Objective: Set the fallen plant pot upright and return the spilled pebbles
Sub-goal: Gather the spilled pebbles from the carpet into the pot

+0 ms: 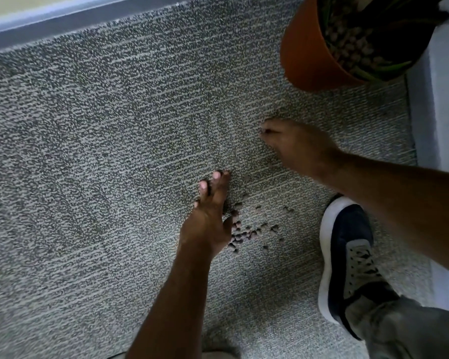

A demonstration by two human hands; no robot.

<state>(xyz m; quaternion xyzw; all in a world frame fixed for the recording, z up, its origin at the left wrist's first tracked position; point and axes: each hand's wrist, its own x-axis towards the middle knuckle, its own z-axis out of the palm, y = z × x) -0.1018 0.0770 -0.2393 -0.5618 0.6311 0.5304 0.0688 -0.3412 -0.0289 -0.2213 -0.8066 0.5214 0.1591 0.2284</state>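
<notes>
An orange plant pot [306, 50] stands upright at the top right, filled with brown pebbles and green leaves. A small heap of spilled brown pebbles [240, 233] lies on the grey carpet, with a few scattered to its right. My left hand [211, 216] rests edge-down on the carpet, flat with the fingers straight and together, touching the left side of the heap. My right hand [293, 143] hovers blurred above the carpet between the heap and the pot, fingers curled together; something dark shows at the fingertips, but I cannot tell whether it holds pebbles.
A dark blue shoe with a white sole [345, 255] and a grey trouser leg stand right of the pebbles. A white wall or baseboard [441, 112] runs down the right edge. A grey ledge [62, 22] crosses the top left. Carpet stretches to the left.
</notes>
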